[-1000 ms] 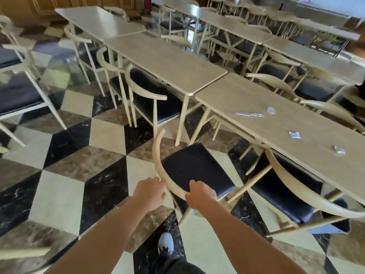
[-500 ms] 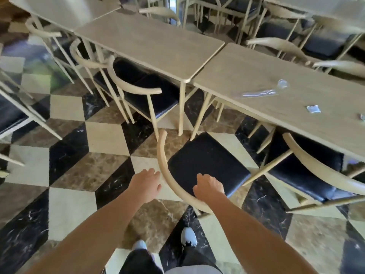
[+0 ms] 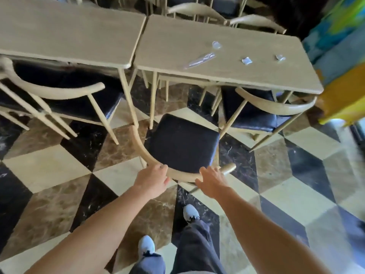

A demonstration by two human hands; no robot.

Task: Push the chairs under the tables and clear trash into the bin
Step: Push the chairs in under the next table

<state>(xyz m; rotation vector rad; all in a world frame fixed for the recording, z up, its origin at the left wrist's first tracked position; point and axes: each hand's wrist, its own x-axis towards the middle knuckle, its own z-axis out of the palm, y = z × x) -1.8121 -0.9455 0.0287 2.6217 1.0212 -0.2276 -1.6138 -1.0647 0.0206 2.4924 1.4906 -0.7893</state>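
A pale wooden chair with a black seat (image 3: 182,143) stands in front of a light wooden table (image 3: 217,74), its seat still out on the floor. My left hand (image 3: 153,179) and my right hand (image 3: 212,181) both grip its curved backrest from behind. On the table lie bits of trash: a clear plastic wrapper (image 3: 200,60), a crumpled clear piece (image 3: 216,45), and two small scraps (image 3: 246,60), (image 3: 280,57).
A second chair (image 3: 254,113) sits partly under the same table at the right. Another table (image 3: 65,42) and chair (image 3: 65,95) stand at the left. More chairs line the far side. A colourful object (image 3: 339,62) is at the right edge. The floor is checkered marble.
The chair has turned so its seat faces the table. My left hand has closed on the backrest. I have stepped around behind the chair, and my view has swung right.
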